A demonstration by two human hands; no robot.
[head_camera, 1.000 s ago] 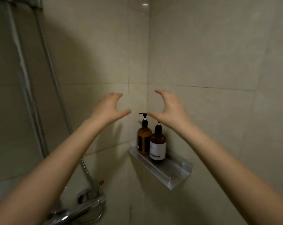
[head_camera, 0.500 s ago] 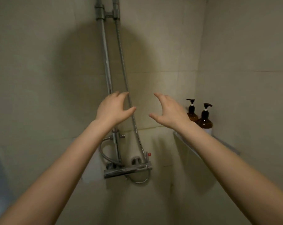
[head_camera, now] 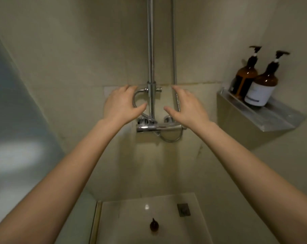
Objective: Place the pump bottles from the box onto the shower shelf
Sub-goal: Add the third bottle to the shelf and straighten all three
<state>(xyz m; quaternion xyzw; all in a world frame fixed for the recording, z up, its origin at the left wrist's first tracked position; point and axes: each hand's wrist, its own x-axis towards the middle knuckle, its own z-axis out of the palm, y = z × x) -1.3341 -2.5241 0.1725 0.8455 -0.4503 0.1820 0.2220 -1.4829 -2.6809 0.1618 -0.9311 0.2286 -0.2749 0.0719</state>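
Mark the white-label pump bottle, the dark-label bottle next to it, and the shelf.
white-label pump bottle (head_camera: 259, 94): head view, on its white label.
dark-label bottle (head_camera: 245, 73): head view, on its amber shoulder.
shelf (head_camera: 279, 117): head view, on the bare top surface right of the bottles.

Dim warm light, soft blur, edges warped

Noted: left bottle (head_camera: 244, 80) amber-brown, black pump, dark label; right bottle (head_camera: 262, 85) amber-brown, black pump, white label; shelf (head_camera: 272, 118) dull silver-grey; wall tiles (head_camera: 78, 67) plain beige; shower fittings (head_camera: 156, 128) bright chrome; floor (head_camera: 131, 217) glossy white, bearing a dark brown small bottle (head_camera: 154, 225).
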